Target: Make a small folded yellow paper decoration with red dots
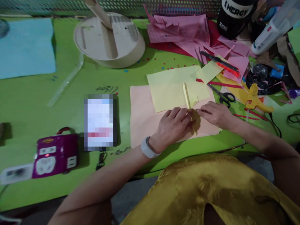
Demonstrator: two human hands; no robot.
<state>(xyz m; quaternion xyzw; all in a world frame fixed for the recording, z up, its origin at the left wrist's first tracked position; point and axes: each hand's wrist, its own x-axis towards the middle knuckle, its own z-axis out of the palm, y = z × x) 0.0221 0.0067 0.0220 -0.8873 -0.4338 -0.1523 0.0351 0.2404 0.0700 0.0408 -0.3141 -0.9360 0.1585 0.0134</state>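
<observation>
A narrow folded strip of yellow paper (pixel 186 93) stands out from between my hands, its lower end reaching down past my fingers. My left hand (pixel 173 125), with a pale band on the wrist, is closed on this strip. From the other side my right hand (pixel 217 115) pinches at the same spot, its fingertips almost meeting the left ones. What lies between the right fingertips is partly hidden. Under the strip are a pale yellow sheet (pixel 166 90) and a larger pale pink sheet (pixel 142 122), flat on the green table (pixel 65 115).
Scissors (pixel 222 95), a yellow glue gun (pixel 257 100) and a utility knife (pixel 220 62) lie to the right. Pink paper scraps (pixel 180 29) and a black cup (pixel 234 18) are behind. On the left are a lamp base (pixel 131 43), a blurred-out screen (pixel 99 120) and a purple power socket (pixel 56 153).
</observation>
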